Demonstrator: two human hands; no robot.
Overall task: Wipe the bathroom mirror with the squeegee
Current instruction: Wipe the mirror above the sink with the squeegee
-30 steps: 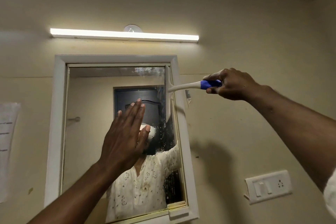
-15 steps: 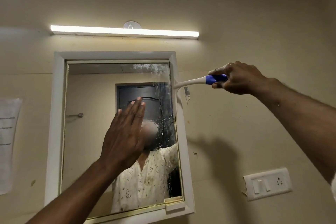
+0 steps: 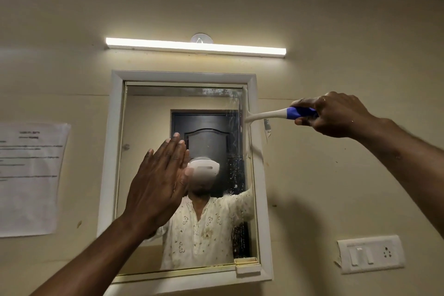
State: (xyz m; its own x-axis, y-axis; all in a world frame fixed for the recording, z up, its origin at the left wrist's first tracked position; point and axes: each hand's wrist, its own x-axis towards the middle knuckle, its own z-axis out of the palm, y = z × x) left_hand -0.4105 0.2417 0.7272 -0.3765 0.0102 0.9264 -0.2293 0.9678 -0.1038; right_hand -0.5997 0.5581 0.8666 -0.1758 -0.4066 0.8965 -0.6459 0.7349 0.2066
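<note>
Squeegee (image 3: pixel 271 115) (white neck, blue grip) in right hand (image 3: pixel 336 115).

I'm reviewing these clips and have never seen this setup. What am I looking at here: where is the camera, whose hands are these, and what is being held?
The single view comes from a camera worn on a person's head, facing a wall. Both bare hands belong to that person. The right hand grips a squeegee by its blue handle, with the blade at the right edge of the framed mirror. The left hand is held flat, fingers straight, in front of the glass. Droplets show near the mirror's right side.
</note>
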